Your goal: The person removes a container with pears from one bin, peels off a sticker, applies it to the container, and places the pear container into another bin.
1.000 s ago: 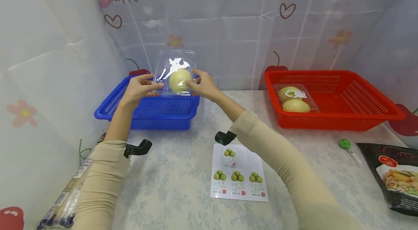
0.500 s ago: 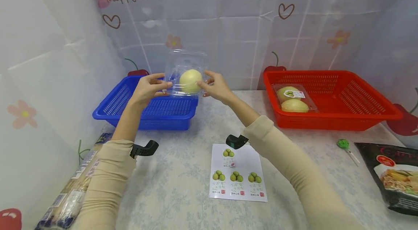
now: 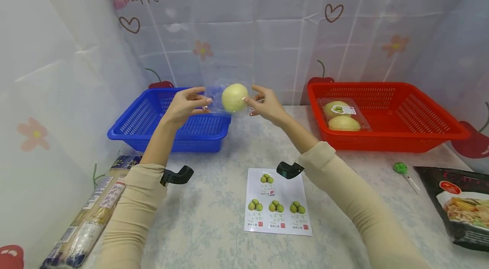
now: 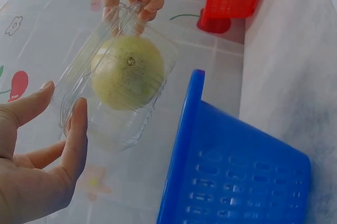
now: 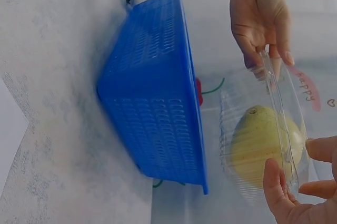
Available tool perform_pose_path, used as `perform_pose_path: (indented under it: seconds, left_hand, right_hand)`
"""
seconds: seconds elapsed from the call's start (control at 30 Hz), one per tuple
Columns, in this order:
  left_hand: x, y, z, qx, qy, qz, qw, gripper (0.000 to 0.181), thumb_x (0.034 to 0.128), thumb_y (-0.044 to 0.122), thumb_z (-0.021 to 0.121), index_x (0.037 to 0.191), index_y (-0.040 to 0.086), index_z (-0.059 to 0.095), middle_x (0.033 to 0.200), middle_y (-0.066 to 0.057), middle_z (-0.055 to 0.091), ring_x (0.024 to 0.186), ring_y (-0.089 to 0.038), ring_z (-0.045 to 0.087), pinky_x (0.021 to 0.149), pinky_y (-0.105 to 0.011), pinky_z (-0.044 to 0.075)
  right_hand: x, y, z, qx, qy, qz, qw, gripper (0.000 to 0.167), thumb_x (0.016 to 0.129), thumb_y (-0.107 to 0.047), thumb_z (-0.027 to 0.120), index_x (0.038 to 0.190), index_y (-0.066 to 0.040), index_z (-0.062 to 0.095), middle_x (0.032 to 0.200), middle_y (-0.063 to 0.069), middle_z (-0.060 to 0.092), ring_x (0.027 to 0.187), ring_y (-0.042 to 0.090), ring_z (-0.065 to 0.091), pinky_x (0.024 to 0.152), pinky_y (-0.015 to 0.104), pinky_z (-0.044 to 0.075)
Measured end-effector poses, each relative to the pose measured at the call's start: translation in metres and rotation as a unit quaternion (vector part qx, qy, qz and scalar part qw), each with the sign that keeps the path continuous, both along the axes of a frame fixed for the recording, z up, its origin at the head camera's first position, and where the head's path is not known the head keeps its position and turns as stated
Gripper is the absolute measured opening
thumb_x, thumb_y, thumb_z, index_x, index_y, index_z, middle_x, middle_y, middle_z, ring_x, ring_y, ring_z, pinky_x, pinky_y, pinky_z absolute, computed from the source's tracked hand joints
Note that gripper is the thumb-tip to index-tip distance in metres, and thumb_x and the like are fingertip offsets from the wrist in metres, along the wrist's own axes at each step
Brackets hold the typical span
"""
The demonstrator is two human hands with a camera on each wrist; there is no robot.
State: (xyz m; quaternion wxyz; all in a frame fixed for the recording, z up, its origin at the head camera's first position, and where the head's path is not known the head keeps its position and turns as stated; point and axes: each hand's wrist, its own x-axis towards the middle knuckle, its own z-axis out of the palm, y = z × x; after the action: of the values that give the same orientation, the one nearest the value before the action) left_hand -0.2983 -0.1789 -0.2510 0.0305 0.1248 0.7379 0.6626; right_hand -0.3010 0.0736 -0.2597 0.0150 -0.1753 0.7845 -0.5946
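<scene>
Both hands hold up a clear plastic clamshell box [image 4: 129, 132] with one round pale yellow-green melon [image 3: 234, 97] inside. My left hand [image 3: 185, 105] pinches the box's left edge between thumb and fingers. At the opposite edge, beside the melon, my right hand [image 3: 267, 105] grips it the same way. In the left wrist view the melon shows through the ribbed wall, resting toward the right-hand end. The box hangs in the air by the right end of the blue basket [image 3: 198, 144], above its rim in the head view.
A red basket [image 3: 382, 142] at right holds a labelled clear pack [image 3: 363, 120] with two melons. A sticker sheet [image 3: 278, 218] printed with green fruit lies mid-table. Noodle packs [image 3: 89, 214] lie left; a green-topped stick [image 3: 401, 168] and black food bag [image 3: 458, 205] lie right.
Both hands have carried the box with the melon to the right, from over the blue basket to its right end. The box has tipped, so less of its upper face shows.
</scene>
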Motion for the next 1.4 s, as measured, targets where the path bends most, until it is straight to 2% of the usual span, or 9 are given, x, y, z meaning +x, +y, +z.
perform_pose_path:
  seconds: [0.2, 0.33, 0.5, 0.6, 0.83, 0.97, 1.1, 1.23, 1.4]
  left_hand:
    - [-0.001, 0.01, -0.003, -0.001, -0.011, -0.014, 0.9998, 0.065, 0.089, 0.007, 0.063, 0.145, -0.001, 0.031, 0.101, -0.008, 0.049, 0.087, -0.019, 0.062, 0.082, -0.032, 0.055]
    - [-0.002, 0.017, -0.005, -0.003, -0.019, -0.017, 0.9997, 0.064, 0.0899, 0.006, 0.062, 0.145, 0.001, 0.031, 0.104, -0.009, 0.048, 0.09, -0.019, 0.062, 0.086, -0.034, 0.053]
    - [-0.002, 0.025, -0.007, -0.002, -0.031, -0.017, 0.9994, 0.064, 0.0902, 0.006, 0.062, 0.146, 0.003, 0.031, 0.109, -0.011, 0.049, 0.093, -0.021, 0.062, 0.093, -0.04, 0.049]
    - [-0.002, 0.029, -0.009, 0.0, -0.032, -0.02, 0.9993, 0.064, 0.0901, 0.006, 0.062, 0.146, 0.004, 0.031, 0.109, -0.012, 0.049, 0.087, -0.016, 0.063, 0.089, -0.036, 0.052]
    - [-0.004, 0.039, -0.014, 0.007, -0.035, -0.032, 0.9989, 0.062, 0.0902, 0.005, 0.061, 0.145, 0.003, 0.032, 0.108, -0.013, 0.05, 0.092, -0.023, 0.062, 0.084, -0.031, 0.054]
    - [-0.004, 0.045, -0.016, 0.017, -0.04, -0.038, 0.9983, 0.062, 0.0898, 0.003, 0.061, 0.145, 0.001, 0.032, 0.108, -0.013, 0.049, 0.096, -0.021, 0.06, 0.085, -0.032, 0.054]
    - [-0.005, 0.05, -0.02, 0.014, -0.045, -0.041, 0.9981, 0.063, 0.0896, 0.002, 0.061, 0.145, 0.0, 0.031, 0.108, -0.014, 0.05, 0.103, -0.025, 0.058, 0.086, -0.034, 0.053]
    - [-0.005, 0.055, -0.024, 0.008, -0.051, -0.049, 0.9975, 0.063, 0.0895, 0.001, 0.06, 0.145, -0.001, 0.03, 0.108, -0.015, 0.051, 0.096, -0.021, 0.061, 0.087, -0.036, 0.053]
    - [-0.004, 0.061, -0.028, 0.007, -0.054, -0.069, 0.9962, 0.063, 0.0895, -0.002, 0.059, 0.145, -0.004, 0.028, 0.108, -0.017, 0.05, 0.088, -0.02, 0.062, 0.092, -0.045, 0.048]
  right_hand:
    - [0.002, 0.011, -0.004, 0.005, 0.003, -0.007, 1.0, 0.063, 0.094, -0.016, 0.058, 0.146, 0.001, 0.027, 0.116, 0.026, 0.048, 0.095, 0.036, 0.055, 0.068, 0.028, 0.057]
    - [0.003, 0.018, -0.007, 0.002, 0.005, -0.014, 0.9999, 0.062, 0.093, -0.016, 0.059, 0.145, 0.001, 0.029, 0.112, 0.024, 0.05, 0.09, 0.033, 0.056, 0.067, 0.027, 0.057]
    - [0.005, 0.026, -0.011, -0.001, 0.016, -0.011, 0.9998, 0.061, 0.093, -0.014, 0.058, 0.145, 0.003, 0.03, 0.109, 0.025, 0.051, 0.093, 0.032, 0.056, 0.076, 0.038, 0.056]
    - [0.006, 0.031, -0.013, -0.005, 0.017, -0.011, 0.9998, 0.061, 0.094, -0.014, 0.058, 0.145, 0.003, 0.029, 0.112, 0.026, 0.049, 0.097, 0.035, 0.056, 0.079, 0.041, 0.054]
    - [0.009, 0.042, -0.016, -0.003, 0.013, -0.019, 0.9997, 0.06, 0.094, -0.014, 0.057, 0.145, 0.002, 0.029, 0.12, 0.027, 0.047, 0.097, 0.032, 0.054, 0.078, 0.038, 0.055]
    - [0.011, 0.047, -0.02, -0.006, 0.014, -0.024, 0.9996, 0.059, 0.094, -0.013, 0.057, 0.145, 0.003, 0.03, 0.116, 0.026, 0.048, 0.097, 0.035, 0.055, 0.079, 0.04, 0.054]
    - [0.013, 0.053, -0.024, 0.003, 0.022, -0.027, 0.9994, 0.059, 0.095, -0.014, 0.056, 0.144, 0.003, 0.03, 0.106, 0.023, 0.048, 0.096, 0.04, 0.055, 0.08, 0.04, 0.054]
    - [0.017, 0.06, -0.027, 0.017, 0.025, -0.034, 0.999, 0.058, 0.095, -0.015, 0.056, 0.144, 0.003, 0.032, 0.102, 0.022, 0.049, 0.094, 0.039, 0.059, 0.077, 0.036, 0.055]
    - [0.021, 0.067, -0.03, 0.032, 0.026, -0.043, 0.9983, 0.057, 0.095, -0.016, 0.057, 0.143, 0.004, 0.033, 0.11, 0.025, 0.05, 0.092, 0.036, 0.06, 0.075, 0.032, 0.056]
